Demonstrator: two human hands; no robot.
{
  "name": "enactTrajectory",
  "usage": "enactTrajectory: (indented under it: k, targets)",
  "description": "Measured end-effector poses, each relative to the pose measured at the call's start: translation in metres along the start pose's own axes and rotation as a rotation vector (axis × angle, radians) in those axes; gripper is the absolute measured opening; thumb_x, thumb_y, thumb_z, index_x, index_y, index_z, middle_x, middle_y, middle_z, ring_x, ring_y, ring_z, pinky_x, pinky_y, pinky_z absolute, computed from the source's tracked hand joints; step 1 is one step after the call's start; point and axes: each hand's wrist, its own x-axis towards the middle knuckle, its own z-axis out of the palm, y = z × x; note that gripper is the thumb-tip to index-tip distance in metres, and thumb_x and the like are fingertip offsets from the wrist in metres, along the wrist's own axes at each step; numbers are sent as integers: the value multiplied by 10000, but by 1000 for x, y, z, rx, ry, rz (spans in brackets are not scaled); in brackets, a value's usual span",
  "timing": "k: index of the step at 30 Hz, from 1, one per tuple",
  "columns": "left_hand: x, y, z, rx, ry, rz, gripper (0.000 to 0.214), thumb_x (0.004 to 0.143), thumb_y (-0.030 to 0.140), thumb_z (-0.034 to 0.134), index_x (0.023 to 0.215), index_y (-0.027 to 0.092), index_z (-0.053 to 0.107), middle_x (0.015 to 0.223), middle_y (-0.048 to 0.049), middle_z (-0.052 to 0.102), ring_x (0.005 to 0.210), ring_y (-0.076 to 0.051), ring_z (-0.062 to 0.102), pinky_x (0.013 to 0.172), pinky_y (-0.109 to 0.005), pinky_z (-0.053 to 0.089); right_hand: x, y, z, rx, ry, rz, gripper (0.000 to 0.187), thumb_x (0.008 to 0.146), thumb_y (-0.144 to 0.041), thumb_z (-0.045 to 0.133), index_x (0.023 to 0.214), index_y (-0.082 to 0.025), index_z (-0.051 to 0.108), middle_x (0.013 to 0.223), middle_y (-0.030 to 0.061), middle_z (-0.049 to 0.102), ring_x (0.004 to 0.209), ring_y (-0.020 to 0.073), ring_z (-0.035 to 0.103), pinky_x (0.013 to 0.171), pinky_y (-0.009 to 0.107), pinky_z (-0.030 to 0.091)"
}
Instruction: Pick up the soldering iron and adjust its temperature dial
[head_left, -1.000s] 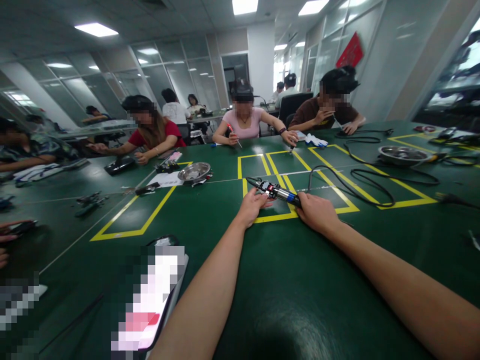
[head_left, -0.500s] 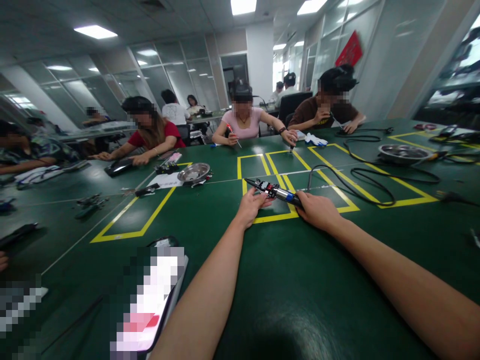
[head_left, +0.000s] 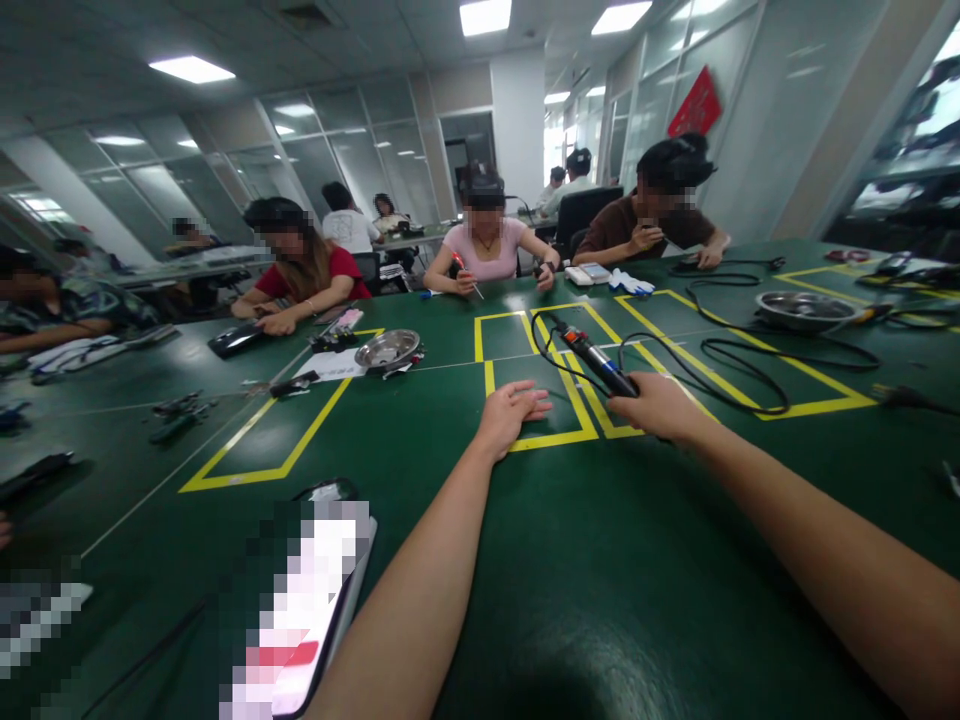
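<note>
My right hand [head_left: 651, 405] is closed round the grip of a black corded electric screwdriver [head_left: 596, 357] with a blue and red band. The tool points away from me, over the yellow tape lines [head_left: 551, 437] on the green table [head_left: 570, 570]. Its black cable [head_left: 720, 365] loops off to the right. My left hand [head_left: 512, 409] lies flat on the table inside a yellow taped rectangle, fingers stretched out, holding nothing. It rests a short way left of the screwdriver.
A phone [head_left: 296, 620] lies near my left forearm. A metal bowl [head_left: 388, 347] with small parts and a paper sits left of centre; another bowl [head_left: 806, 307] is far right. Several people sit across the table and along its left side, working with hand tools.
My right hand has swung the screwdriver up and to the right, away from my left hand. The small red and black part that my left hand held against the tip is no longer in view.
</note>
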Motion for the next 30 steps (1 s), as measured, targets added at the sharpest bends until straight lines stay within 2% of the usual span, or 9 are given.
enactTrajectory:
  k: [2, 4, 7, 9, 13, 15, 17, 21, 30]
  targets:
    - [-2, 2, 2, 27, 4, -5, 310, 870, 137, 646, 1152, 58, 547, 1145, -235, 681, 843, -208, 731, 769, -331, 583, 7, 11, -8, 466, -99, 65, 229, 785, -362, 677, 817, -159, 573, 625, 22, 554, 498, 121, 500, 436, 228, 373]
    - [-2, 4, 3, 43, 4, 0, 273, 878, 128, 630, 1131, 56, 558, 1133, -232, 685, 833, -201, 730, 764, -326, 582, 16, 24, -15, 893, -128, 100, 217, 756, -285, 712, 784, -155, 540, 628, -1, 519, 476, 83, 454, 382, 186, 338]
    - [-2, 4, 3, 56, 6, 0, 245, 893, 135, 609, 1117, 47, 563, 1120, -234, 688, 814, -195, 729, 752, -323, 580, 28, 48, -24, 1383, -42, 162, 163, 763, -149, 666, 788, -159, 505, 668, -13, 499, 489, 59, 440, 352, 131, 335]
    - [-1, 3, 2, 62, 6, -2, 232, 902, 152, 598, 1107, 46, 569, 1109, -232, 692, 804, -195, 729, 739, -321, 580, 34, 67, -30, 1682, 21, 213, 123, 789, -98, 597, 824, -164, 499, 688, -16, 485, 504, 59, 437, 363, 121, 385]
    - [0, 1, 2, 65, 2, -1, 223, 899, 167, 604, 1090, 56, 576, 1101, -221, 698, 797, -193, 728, 740, -331, 583, 38, 103, -41, 1976, 210, 248, 40, 856, -164, 483, 884, -178, 458, 731, -14, 457, 559, 59, 462, 424, 95, 463]
    - [1, 1, 2, 68, 4, -2, 222, 896, 170, 608, 1086, 58, 577, 1103, -218, 699, 797, -193, 727, 744, -335, 585, 39, 116, -44, 2077, 314, 264, 80, 860, -188, 471, 937, -178, 452, 781, -1, 471, 607, 68, 498, 457, 105, 500]
    - [1, 1, 2, 76, 5, -5, 224, 896, 172, 607, 1087, 60, 576, 1101, -214, 700, 796, -193, 728, 744, -335, 586, 40, 124, -45, 2103, 364, 273, 126, 855, -186, 474, 978, -172, 449, 813, 7, 476, 637, 75, 517, 473, 113, 515]
    - [0, 1, 1, 79, -8, 3, 230, 894, 185, 613, 1087, 64, 577, 1099, -209, 701, 801, -196, 728, 748, -337, 588, 45, 129, -44, 2118, 394, 261, 172, 843, -168, 485, 1012, -149, 459, 822, 18, 490, 662, 82, 539, 494, 117, 517]
    - [0, 2, 2, 77, -5, 4, 234, 887, 182, 625, 1081, 56, 590, 1091, -219, 700, 795, -197, 726, 767, -357, 586, 45, 130, -41, 2068, 419, 266, 112, 851, -171, 468, 958, -140, 482, 833, 48, 522, 673, 93, 565, 504, 116, 503]
